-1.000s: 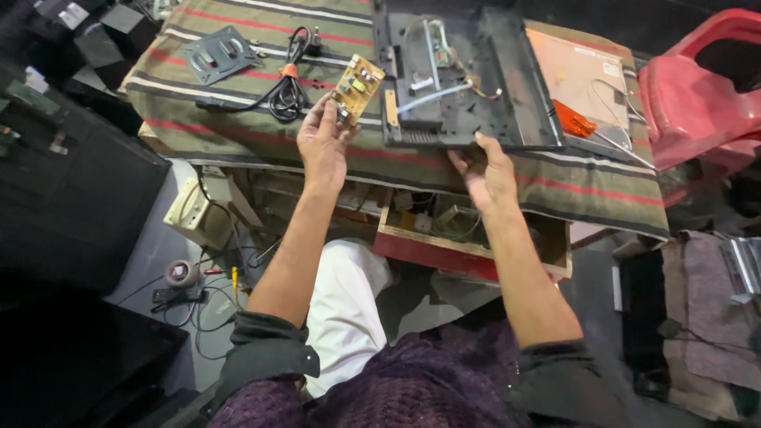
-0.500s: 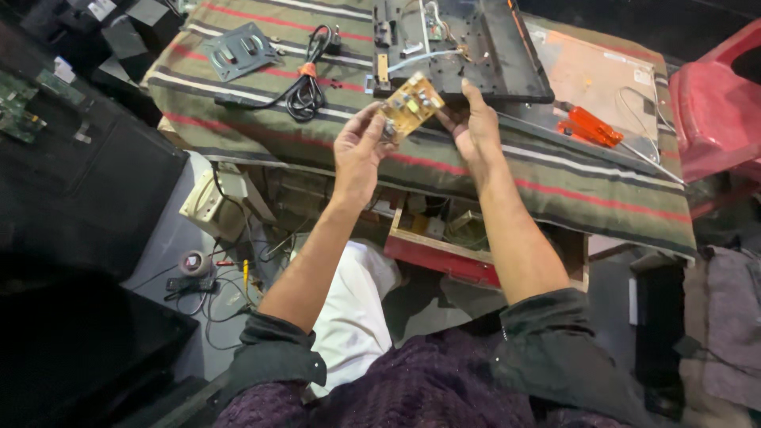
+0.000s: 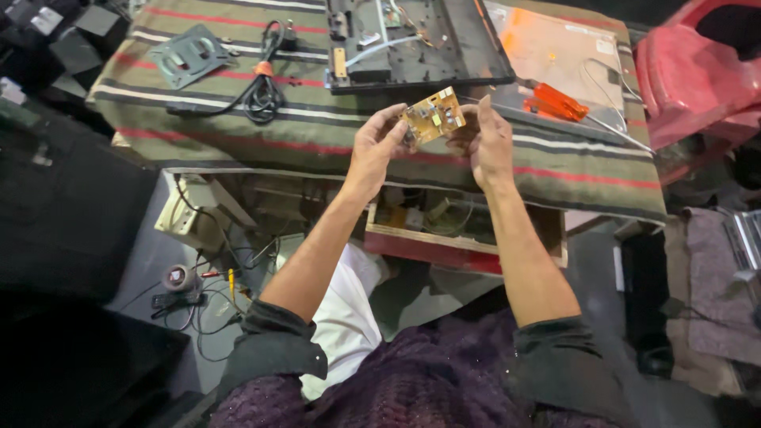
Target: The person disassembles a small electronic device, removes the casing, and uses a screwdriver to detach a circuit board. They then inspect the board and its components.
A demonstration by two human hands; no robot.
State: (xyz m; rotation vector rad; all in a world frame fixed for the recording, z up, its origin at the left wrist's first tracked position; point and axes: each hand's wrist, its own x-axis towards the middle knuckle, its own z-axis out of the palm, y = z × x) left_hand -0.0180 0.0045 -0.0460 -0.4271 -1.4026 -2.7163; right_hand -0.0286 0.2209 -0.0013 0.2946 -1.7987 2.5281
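Note:
A small tan circuit board (image 3: pixel 434 116) with several components on it is held up between both hands above the table's near edge. My left hand (image 3: pixel 372 147) pinches its left end. My right hand (image 3: pixel 485 139) grips its right end. Behind the board, on the striped cloth, lies an opened black device chassis (image 3: pixel 412 43) with wires inside.
The table is covered by a green, red and white striped cloth (image 3: pixel 277 127). On it lie a coiled black cable (image 3: pixel 261 87), a grey metal bracket (image 3: pixel 189 54), an orange-handled screwdriver (image 3: pixel 559 101) and a flat panel (image 3: pixel 555 47). A red plastic chair (image 3: pixel 697 71) stands right. An open drawer (image 3: pixel 452 226) sits below.
My left hand has carried the circuit board from the left toward the middle, and my right hand left the black chassis to take hold of the board's other end.

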